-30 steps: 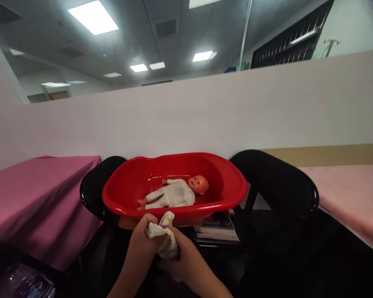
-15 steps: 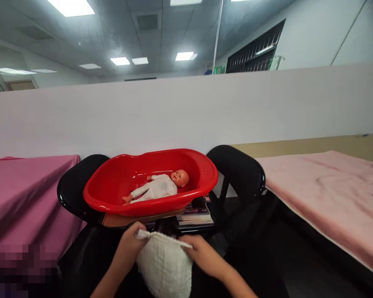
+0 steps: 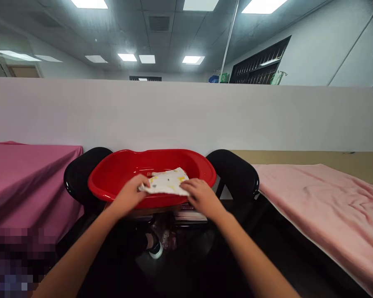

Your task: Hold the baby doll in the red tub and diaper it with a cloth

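A white cloth (image 3: 168,183) with a yellow print is stretched between my two hands, over the near side of a red baby bathtub (image 3: 115,169). My left hand (image 3: 131,193) pinches its left corner, and my right hand (image 3: 203,198) grips the right end. Behind the cloth a baby doll (image 3: 154,174) lies in the tub; only a bit of its arm shows, with head and body hidden. I cannot tell whether the cloth touches the doll.
The tub rests across two black chairs (image 3: 236,171), with books (image 3: 189,216) beneath its right part. Pink-covered beds stand at the left (image 3: 34,178) and right (image 3: 317,190). A low white partition (image 3: 180,116) runs behind. A shoe (image 3: 156,251) shows below.
Both hands have moved up and forward with the cloth, from in front of the tub to over it. The cloth's printed side now shows, and it covers most of the doll.
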Action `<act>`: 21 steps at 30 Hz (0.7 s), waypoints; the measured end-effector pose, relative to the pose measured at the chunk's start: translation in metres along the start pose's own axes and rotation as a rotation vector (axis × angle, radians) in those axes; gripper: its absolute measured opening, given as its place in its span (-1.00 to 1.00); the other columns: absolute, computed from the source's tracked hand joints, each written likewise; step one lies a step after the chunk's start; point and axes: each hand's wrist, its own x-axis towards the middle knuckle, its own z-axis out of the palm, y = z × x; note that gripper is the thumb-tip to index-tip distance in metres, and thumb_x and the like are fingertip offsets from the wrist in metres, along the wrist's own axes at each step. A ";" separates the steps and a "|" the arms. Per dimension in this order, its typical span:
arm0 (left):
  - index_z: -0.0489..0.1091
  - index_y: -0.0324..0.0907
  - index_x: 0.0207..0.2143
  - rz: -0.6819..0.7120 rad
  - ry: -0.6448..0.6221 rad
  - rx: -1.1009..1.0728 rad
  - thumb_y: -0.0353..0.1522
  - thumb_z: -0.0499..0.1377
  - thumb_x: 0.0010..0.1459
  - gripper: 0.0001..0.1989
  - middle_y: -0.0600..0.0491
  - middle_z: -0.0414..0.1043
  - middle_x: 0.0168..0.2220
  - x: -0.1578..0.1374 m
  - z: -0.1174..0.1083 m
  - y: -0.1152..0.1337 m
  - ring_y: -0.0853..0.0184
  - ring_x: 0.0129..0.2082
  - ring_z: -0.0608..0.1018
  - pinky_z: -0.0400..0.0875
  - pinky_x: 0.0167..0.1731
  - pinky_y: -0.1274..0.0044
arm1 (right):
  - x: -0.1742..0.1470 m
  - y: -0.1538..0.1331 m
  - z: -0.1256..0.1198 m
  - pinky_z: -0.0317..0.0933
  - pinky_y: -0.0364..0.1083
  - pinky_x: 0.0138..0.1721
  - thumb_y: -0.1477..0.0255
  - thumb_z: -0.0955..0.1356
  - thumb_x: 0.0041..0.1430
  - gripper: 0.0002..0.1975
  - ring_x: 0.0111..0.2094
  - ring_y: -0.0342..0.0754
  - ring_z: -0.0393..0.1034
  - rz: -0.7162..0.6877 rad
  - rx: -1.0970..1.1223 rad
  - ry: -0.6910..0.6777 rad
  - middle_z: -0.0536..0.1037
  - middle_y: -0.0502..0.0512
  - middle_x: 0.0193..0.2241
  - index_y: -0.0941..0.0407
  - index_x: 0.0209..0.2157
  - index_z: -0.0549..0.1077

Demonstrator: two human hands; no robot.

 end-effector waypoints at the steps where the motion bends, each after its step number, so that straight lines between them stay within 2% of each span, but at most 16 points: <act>1: 0.52 -0.11 -0.22 0.024 -0.022 0.018 -0.44 0.19 -0.01 -0.74 0.00 0.53 -0.07 -0.034 0.019 -0.022 0.16 0.02 0.52 0.39 0.13 0.28 | -0.035 -0.008 0.023 0.13 0.25 0.23 0.56 0.31 0.17 -0.50 0.18 0.20 0.31 0.040 -0.060 -0.061 0.49 0.23 0.16 0.06 0.16 0.48; 2: 0.52 -0.08 -0.09 -0.006 0.001 0.043 -0.46 0.22 -0.04 -0.60 -0.05 0.44 0.13 -0.071 0.040 -0.042 0.09 0.18 0.43 0.30 0.25 0.21 | -0.071 -0.016 0.048 0.13 0.25 0.24 0.57 0.30 0.17 -0.44 0.21 0.19 0.29 0.096 -0.067 -0.127 0.44 0.23 0.21 0.03 0.20 0.44; 3: 0.50 -0.06 0.00 -0.069 0.041 0.063 -0.46 0.22 -0.04 -0.51 -0.09 0.35 0.22 -0.109 0.061 -0.061 0.05 0.27 0.36 0.24 0.30 0.16 | -0.108 -0.025 0.071 0.15 0.23 0.24 0.57 0.30 0.18 -0.44 0.20 0.17 0.31 0.154 -0.035 -0.206 0.45 0.20 0.21 0.00 0.21 0.44; 5: 0.51 -0.07 -0.01 -0.277 0.066 0.042 -0.41 0.18 0.05 -0.59 -0.12 0.38 0.18 -0.178 0.100 -0.085 0.05 0.22 0.43 0.35 0.24 0.16 | -0.167 -0.041 0.109 0.20 0.16 0.23 0.55 0.34 0.14 -0.43 0.19 0.16 0.35 0.309 0.064 -0.404 0.45 0.15 0.21 -0.03 0.20 0.45; 7: 0.53 -0.03 -0.05 -0.479 0.005 0.013 -0.37 0.10 0.17 -0.67 -0.05 0.44 0.14 -0.217 0.125 -0.090 0.10 0.12 0.53 0.45 0.16 0.18 | -0.196 -0.048 0.129 0.28 0.09 0.17 0.52 0.35 0.15 -0.49 0.07 0.11 0.46 0.425 0.191 -0.569 0.55 0.09 0.11 -0.06 0.14 0.50; 8: 0.53 0.00 -0.04 -0.485 -0.042 -0.008 -0.36 0.08 0.22 -0.67 -0.02 0.43 0.16 -0.223 0.131 -0.087 0.12 0.13 0.52 0.44 0.18 0.20 | -0.197 -0.048 0.131 0.30 0.06 0.14 0.49 0.33 0.19 -0.54 0.04 0.10 0.48 0.457 0.242 -0.573 0.58 0.08 0.06 -0.05 0.12 0.52; 10: 0.54 -0.03 -0.08 -0.405 -0.057 -0.065 -0.34 0.08 0.24 -0.71 -0.04 0.46 0.13 -0.207 0.133 -0.075 0.15 0.15 0.51 0.41 0.21 0.24 | -0.176 -0.041 0.124 0.30 0.02 0.12 0.46 0.31 0.25 -0.60 0.05 0.08 0.47 0.466 0.345 -0.497 0.58 0.13 0.05 0.02 0.10 0.53; 12: 0.52 -0.09 -0.10 -0.275 -0.025 -0.078 -0.36 0.06 0.25 -0.73 -0.08 0.50 0.08 -0.168 0.125 -0.065 0.16 0.13 0.51 0.38 0.23 0.21 | -0.136 -0.030 0.112 0.32 0.02 0.08 0.45 0.30 0.27 -0.68 -0.02 0.06 0.50 0.402 0.427 -0.440 0.62 0.14 -0.05 0.07 0.00 0.58; 15: 0.48 -0.14 -0.10 -0.143 0.089 -0.058 -0.37 0.04 0.30 -0.76 -0.10 0.50 0.05 -0.107 0.102 -0.057 0.20 0.12 0.50 0.35 0.23 0.23 | -0.071 -0.017 0.095 0.34 0.02 0.00 0.39 0.29 0.32 -0.75 -0.16 0.01 0.49 0.339 0.547 -0.353 0.64 0.10 -0.19 0.07 -0.11 0.60; 18: 0.44 -0.14 -0.08 -0.057 0.200 0.002 -0.36 0.04 0.33 -0.78 -0.08 0.48 0.05 -0.067 0.072 -0.058 0.23 0.12 0.49 0.34 0.22 0.28 | -0.023 -0.014 0.083 0.38 -0.01 -0.11 0.24 0.34 0.29 -0.73 -0.21 -0.01 0.50 0.458 0.814 -0.161 0.64 0.09 -0.19 0.08 -0.14 0.59; 21: 0.45 -0.15 -0.10 -0.058 0.204 0.089 -0.32 0.05 0.33 -0.78 -0.08 0.46 0.06 -0.036 0.043 -0.075 0.21 0.13 0.47 0.31 0.22 0.28 | 0.009 -0.011 0.072 0.36 -0.08 -0.25 0.18 0.40 0.23 -0.70 -0.28 -0.06 0.50 0.572 1.062 0.015 0.64 0.09 -0.22 0.10 -0.16 0.57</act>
